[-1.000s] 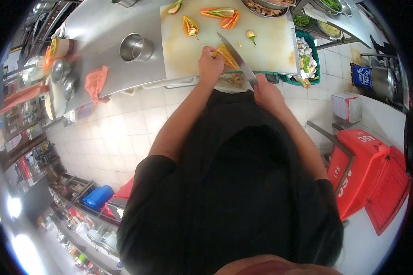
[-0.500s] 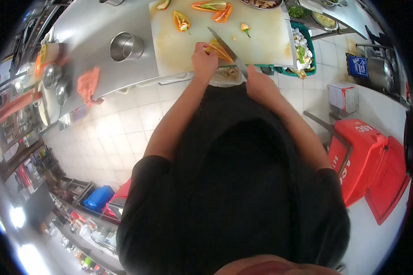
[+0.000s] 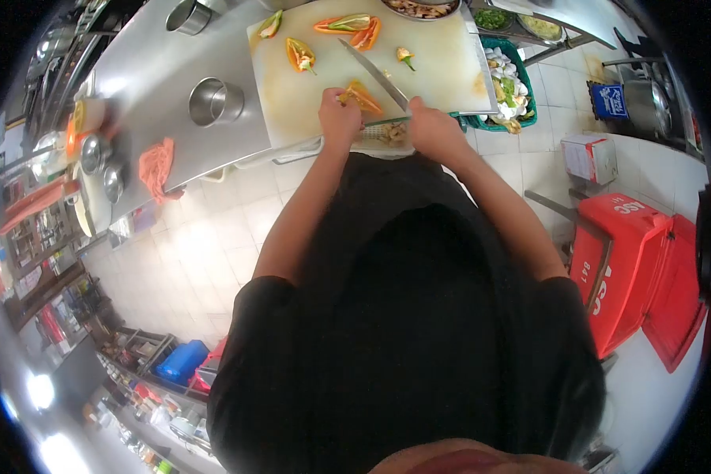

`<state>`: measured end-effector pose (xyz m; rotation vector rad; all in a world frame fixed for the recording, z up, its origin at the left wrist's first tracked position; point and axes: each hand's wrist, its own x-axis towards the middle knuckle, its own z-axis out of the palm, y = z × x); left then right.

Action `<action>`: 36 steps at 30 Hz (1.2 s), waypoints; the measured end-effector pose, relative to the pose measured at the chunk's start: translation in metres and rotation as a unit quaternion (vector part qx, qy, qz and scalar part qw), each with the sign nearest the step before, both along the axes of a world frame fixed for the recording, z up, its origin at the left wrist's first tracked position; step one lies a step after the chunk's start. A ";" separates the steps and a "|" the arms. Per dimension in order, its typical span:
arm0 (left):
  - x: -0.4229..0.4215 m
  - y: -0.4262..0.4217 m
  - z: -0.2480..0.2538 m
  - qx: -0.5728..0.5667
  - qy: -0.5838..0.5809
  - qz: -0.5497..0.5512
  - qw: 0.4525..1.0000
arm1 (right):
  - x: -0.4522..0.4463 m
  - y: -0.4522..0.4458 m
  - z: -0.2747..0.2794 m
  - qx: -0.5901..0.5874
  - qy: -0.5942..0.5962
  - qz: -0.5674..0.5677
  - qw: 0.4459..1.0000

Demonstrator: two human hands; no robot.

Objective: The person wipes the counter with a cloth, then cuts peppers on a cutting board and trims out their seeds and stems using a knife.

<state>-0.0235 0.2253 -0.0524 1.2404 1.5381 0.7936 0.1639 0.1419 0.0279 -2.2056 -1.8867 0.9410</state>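
Observation:
My right hand grips the handle of a large kitchen knife, its blade slanting up and left over the white cutting board. With closed fingers my left hand holds a piece of orange bell pepper at the board's near edge. The knife blade lies just right of that piece, apart from it. Farther back on the board are an orange pepper half with its stem, more orange pepper pieces, a yellow-green piece and a cut-off stem end.
A metal pot and an orange cloth sit on the steel counter to the left. A green crate of scraps stands right of the board. Below its front edge is a bin with pale scraps. A red wheeled bin stands behind right.
My left hand has shifted a little left and down with the pepper piece. The knife now sits farther from it, and the view has tilted slightly.

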 end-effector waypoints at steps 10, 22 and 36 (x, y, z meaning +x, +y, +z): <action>0.004 0.001 0.002 -0.016 0.008 0.011 1.000 | -0.003 -0.007 -0.005 0.021 -0.012 0.063 0.998; 0.003 0.001 -0.004 0.010 0.005 0.000 1.000 | 0.008 -0.008 -0.033 0.028 0.047 0.031 0.998; -0.028 0.013 -0.001 -0.019 -0.043 0.012 0.999 | 0.151 -0.055 -0.054 0.086 -0.039 -0.182 0.979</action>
